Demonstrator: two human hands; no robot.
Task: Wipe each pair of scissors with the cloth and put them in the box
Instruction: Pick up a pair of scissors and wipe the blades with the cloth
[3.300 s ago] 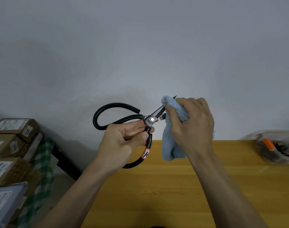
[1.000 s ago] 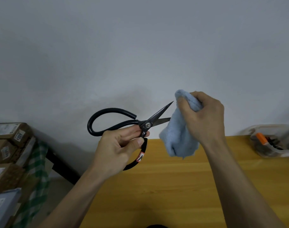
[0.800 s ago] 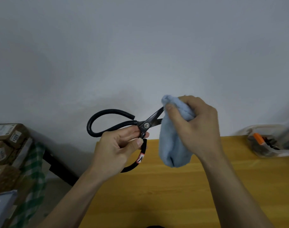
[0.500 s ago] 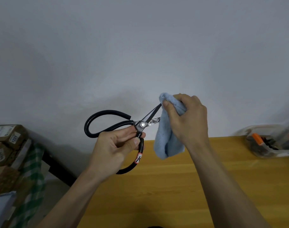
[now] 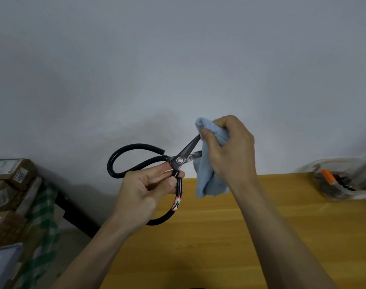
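From the head camera I see my left hand [image 5: 144, 190] at about seven o'clock of centre, fingers and thumb curled round the looped handles of the large black-handled steel scissors [image 5: 179, 160], just below the pivot. The blades stand slightly parted and point toward one o'clock. My right hand [image 5: 230, 151] bunches the pale blue fluffy cloth [image 5: 207, 180], thumb and fingers pinching it over the blade tips; the rest of the cloth hangs down. Both are held above the far edge of the yellow wooden table [image 5: 219, 236]. At three o'clock a clear plastic box [image 5: 344, 182] sits on the table, holding dark tools, one orange-handled. At nine o'clock brown cardboard cartons [image 5: 9, 174] are stacked.
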